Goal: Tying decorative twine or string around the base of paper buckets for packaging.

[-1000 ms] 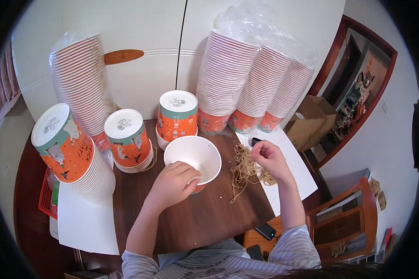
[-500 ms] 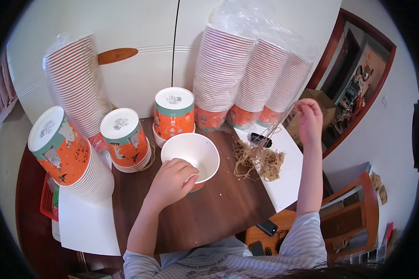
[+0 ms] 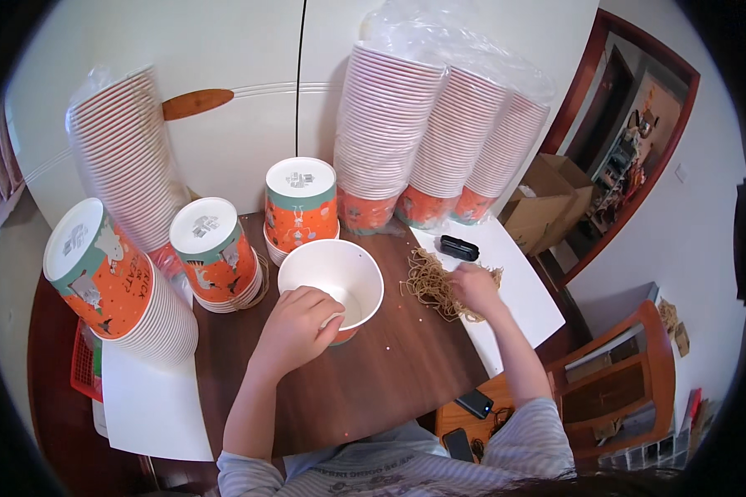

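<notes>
A white-lined paper tub [image 3: 352,269] with an orange outside stands upright near the middle of the brown table. My left hand [image 3: 300,327] grips its near-left rim, fingers curled over the edge and thumb toward the front. To the right, a tangled pile of brown twine [image 3: 429,286] lies partly on the brown top and partly on a white board. My right hand [image 3: 475,290] is down on this pile with bent fingers closed on some strands; the fingertips are partly hidden. A small black case [image 3: 459,248] lies just beyond that hand.
Upside-down stacks of orange tubs stand left [image 3: 116,273], beside it [image 3: 215,257], and behind [image 3: 301,207]. Tall plastic-wrapped tub stacks [image 3: 389,124] lean on the white cabinet. A cardboard box [image 3: 535,207] and a wooden chair [image 3: 651,389] are at right; phones [image 3: 474,403] lie below the table edge.
My right hand has come down and left from a raised spot, where strands hung from it, onto the twine pile. My left hand has stayed on the tub's rim.
</notes>
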`<state>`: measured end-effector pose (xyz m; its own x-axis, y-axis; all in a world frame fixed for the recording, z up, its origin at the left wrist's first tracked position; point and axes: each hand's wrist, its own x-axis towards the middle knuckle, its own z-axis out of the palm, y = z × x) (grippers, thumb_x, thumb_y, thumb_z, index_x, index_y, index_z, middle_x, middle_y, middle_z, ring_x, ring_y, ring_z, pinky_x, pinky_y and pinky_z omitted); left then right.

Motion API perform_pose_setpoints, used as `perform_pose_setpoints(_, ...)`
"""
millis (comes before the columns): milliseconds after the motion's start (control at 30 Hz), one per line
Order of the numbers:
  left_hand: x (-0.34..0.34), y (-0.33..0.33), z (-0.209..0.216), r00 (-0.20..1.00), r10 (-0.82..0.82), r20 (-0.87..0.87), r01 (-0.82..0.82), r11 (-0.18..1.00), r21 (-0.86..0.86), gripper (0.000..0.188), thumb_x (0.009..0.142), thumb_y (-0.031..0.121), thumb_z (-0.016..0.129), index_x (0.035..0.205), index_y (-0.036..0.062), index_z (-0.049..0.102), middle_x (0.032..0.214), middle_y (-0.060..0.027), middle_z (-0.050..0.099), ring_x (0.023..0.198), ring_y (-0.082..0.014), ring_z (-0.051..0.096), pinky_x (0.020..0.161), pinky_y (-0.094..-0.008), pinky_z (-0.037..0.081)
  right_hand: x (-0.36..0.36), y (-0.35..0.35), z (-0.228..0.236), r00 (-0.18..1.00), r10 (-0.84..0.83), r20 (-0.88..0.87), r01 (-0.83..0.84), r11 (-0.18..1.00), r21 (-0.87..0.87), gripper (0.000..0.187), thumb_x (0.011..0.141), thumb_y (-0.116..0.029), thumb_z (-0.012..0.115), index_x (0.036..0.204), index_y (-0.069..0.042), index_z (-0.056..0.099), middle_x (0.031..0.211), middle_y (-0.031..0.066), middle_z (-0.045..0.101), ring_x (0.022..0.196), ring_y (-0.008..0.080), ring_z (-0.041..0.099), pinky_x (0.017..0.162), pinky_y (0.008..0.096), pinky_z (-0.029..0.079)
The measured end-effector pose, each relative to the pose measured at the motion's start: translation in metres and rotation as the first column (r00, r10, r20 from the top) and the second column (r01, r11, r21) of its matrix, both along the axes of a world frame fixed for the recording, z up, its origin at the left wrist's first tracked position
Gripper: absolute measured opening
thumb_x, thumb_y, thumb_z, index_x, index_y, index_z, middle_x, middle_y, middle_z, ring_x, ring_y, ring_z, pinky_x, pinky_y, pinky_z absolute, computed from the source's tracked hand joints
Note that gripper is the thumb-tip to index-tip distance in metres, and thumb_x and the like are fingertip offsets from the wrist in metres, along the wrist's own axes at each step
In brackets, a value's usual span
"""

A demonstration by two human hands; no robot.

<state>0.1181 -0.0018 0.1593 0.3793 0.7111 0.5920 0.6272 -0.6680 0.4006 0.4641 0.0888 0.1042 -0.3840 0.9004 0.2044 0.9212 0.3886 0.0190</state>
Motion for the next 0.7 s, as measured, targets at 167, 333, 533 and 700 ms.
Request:
perform_pose_setpoints(167, -0.001, -0.002, 0.002, 0.999, -0.015, -0.031, 0.014, 0.999, -0.037, 0.011, 0.071, 0.010, 0.062, 0.081, 0.0062, 0.061, 0.082, -0.0052, 0.059, 0.084, -0.0215, 0.055, 0.074, -0.0337, 0.041, -0.054, 0.022, -0.036, 0.922, 0.325, 0.213, -0.346, 0.935, 0.072, 0.014, 0.073, -0.015, 0.052, 0.084, -0.015, 0.061, 0.087, 0.0007, 0.054, 0.088, 0.0163, 0.053, 0.076, 0.0325, 0.039)
perform_pose_setpoints(333, -0.002, 0.001, 0.002, 0.999, -0.041, -0.009, 0.041, 0.999, -0.015, 0.012, 0.070, 0.007, 0.062, 0.082, 0.0054, 0.061, 0.082, -0.0070, 0.059, 0.084, -0.0233, 0.055, 0.075, -0.0350, 0.042, -0.064, 0.054, -0.061, 0.847, 0.386, 0.366, -0.447, 0.889, 0.097, 0.010, 0.073, -0.018, 0.053, 0.079, -0.015, 0.060, 0.084, -0.0004, 0.055, 0.087, 0.0146, 0.052, 0.074, 0.0316, 0.038)
perform_pose_setpoints(533, -0.009, 0.002, 0.000, 1.000, -0.015, 0.022, 0.014, 0.999, 0.049, 0.009, 0.070, 0.008, 0.061, 0.079, 0.0073, 0.059, 0.081, -0.0048, 0.058, 0.081, -0.0207, 0.056, 0.070, -0.0334, 0.041, -0.072, 0.054, -0.037, 0.852, 0.443, 0.279, -0.449, 0.892, -0.046, 0.009, 0.070, -0.020, 0.058, 0.076, -0.012, 0.059, 0.081, 0.0010, 0.055, 0.086, 0.0159, 0.052, 0.075, 0.0321, 0.039)
perform_pose_setpoints(700, -0.005, 0.000, 0.009, 0.992, -0.017, 0.126, 0.018, 1.000, -0.010, 0.017, 0.071, 0.005, 0.061, 0.088, 0.0038, 0.060, 0.087, -0.0090, 0.059, 0.086, -0.0247, 0.056, 0.077, -0.0338, 0.044, -0.084, 0.009, 0.030, 0.625, 0.220, -0.749, -0.486, 0.860, -0.154, 0.009, 0.068, -0.005, 0.060, 0.075, -0.006, 0.056, 0.081, 0.0036, 0.052, 0.083, 0.0185, 0.050, 0.076, 0.0284, 0.040)
